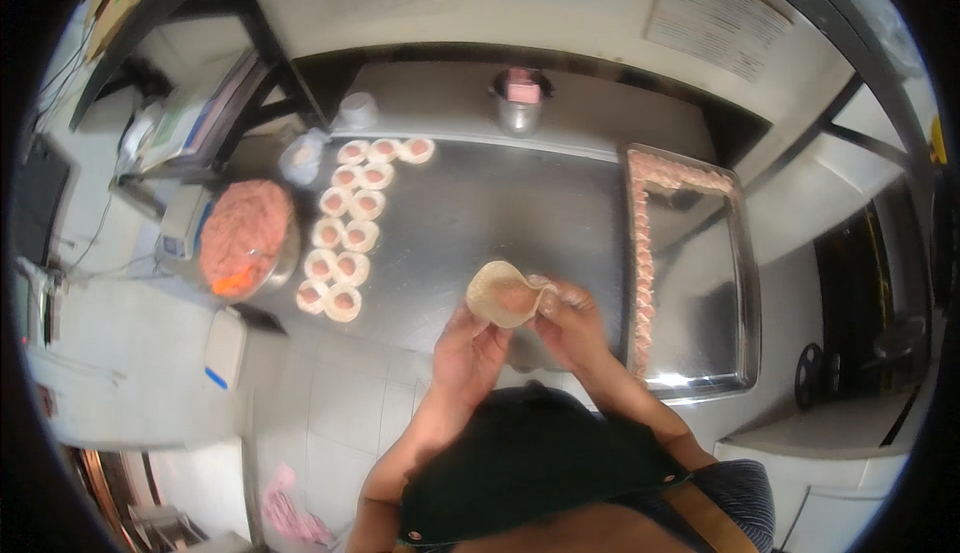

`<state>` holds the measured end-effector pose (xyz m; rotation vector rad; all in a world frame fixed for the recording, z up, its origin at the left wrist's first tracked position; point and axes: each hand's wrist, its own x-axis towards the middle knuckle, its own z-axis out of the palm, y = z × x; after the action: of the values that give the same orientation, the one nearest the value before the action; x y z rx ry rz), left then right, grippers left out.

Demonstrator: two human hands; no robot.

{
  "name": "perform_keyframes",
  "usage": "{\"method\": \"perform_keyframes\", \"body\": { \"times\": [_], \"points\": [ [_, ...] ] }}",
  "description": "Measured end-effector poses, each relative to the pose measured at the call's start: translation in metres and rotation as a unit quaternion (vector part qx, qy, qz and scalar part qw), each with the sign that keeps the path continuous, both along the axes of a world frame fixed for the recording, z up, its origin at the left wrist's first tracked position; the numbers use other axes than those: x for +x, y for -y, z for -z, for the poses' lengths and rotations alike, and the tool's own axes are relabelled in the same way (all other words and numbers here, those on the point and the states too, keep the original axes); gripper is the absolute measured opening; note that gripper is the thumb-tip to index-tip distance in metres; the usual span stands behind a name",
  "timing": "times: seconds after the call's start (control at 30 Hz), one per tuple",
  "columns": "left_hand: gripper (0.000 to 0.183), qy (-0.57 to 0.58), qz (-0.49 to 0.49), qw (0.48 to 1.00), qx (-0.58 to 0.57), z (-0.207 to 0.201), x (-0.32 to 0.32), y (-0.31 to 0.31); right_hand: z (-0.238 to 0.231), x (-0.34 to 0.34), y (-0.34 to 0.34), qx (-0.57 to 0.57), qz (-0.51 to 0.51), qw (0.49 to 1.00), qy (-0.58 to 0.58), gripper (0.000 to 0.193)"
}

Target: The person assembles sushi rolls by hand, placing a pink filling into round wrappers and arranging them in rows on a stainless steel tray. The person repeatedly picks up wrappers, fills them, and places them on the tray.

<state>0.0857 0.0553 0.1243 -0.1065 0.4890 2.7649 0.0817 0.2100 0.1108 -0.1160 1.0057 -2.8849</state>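
Both hands are raised over the near edge of the steel surface [480,203], working one round dough wrapper [502,293] between them. Left hand [468,345] — fingers closed around the wrapper's lower left rim, gripping it from beneath. Right hand [568,321] — fingers pinched shut on the wrapper's right edge, where the dough is folded inward. Pink filling shows in the wrapper's hollow; the wrapper is curled up like a cup and held above the surface, not resting on it.

Toward the left edge of the surface: rows of flat wrappers with filling [345,223], each with a pink dab in the middle, laid in a band running from the far left corner toward the near side, some overlapping. Just left of them stands a metal bowl of minced meat [245,238], with an orange patch at its near rim. A small white bag [300,158] lies beside the far end of the rows.

At the right edge — a metal tray [745,283] holding finished dumplings [642,253] lined along its left and far sides; the rest of the tray is bare metal. A metal cup [520,103] stands at the far edge, a pink thing in it.
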Motion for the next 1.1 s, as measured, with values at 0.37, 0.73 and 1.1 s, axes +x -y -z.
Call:
{"method": "perform_keyframes", "body": {
  "times": [0.37, 0.73, 1.1],
  "points": [
    [0.031, -0.097, -0.175, 0.97, -0.141, -0.025, 0.017, 0.077, -0.04, -0.021, 0.1, -0.005, -0.13, 0.991, 0.012, 0.019],
    [0.018, -0.158, -0.119, 0.972, -0.124, -0.003, -0.019, 0.116, -0.036, -0.022, 0.135, 0.23, 0.138, 0.939, -0.214, 0.02],
    [0.028, -0.28, -0.043, 0.956, -0.077, -0.025, -0.046, 0.063, -0.059, 0.008, 0.104, 0.276, 0.294, 0.912, -0.074, 0.011]
  ]
}}
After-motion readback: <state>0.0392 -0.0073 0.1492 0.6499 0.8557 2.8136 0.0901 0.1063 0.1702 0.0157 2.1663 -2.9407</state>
